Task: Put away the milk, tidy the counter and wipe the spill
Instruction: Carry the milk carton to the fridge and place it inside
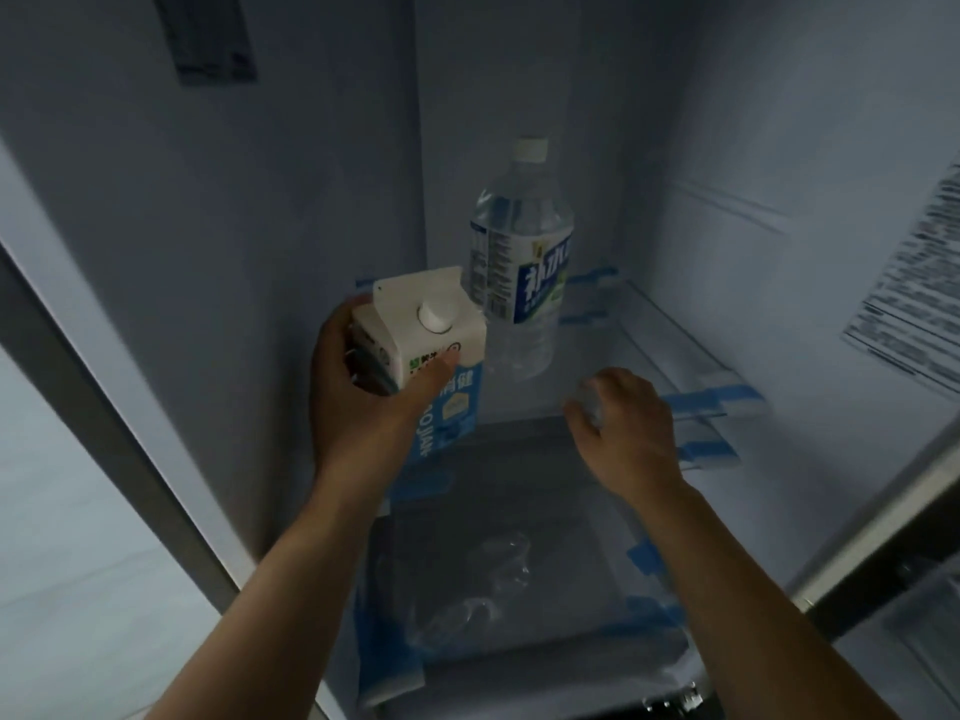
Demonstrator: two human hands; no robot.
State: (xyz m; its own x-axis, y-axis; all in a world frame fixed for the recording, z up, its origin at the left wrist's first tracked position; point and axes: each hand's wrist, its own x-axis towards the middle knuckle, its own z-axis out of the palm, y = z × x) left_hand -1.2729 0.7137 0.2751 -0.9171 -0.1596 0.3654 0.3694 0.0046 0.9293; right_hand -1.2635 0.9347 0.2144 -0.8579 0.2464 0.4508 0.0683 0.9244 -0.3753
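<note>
The left hand covered the near side of the milk carton; the right hand was blurred, and the small clear thing in its fingers was too fuzzy to name; the sticker ran off the right edge, its words too small to read.

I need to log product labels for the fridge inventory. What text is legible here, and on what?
"补水" in large white characters: blue label of the water bottle.
"健": blue panel of the milk carton held in the left hand.
Carton's other print, the bottle's small print, and the wall stickers: too blurred.
</note>
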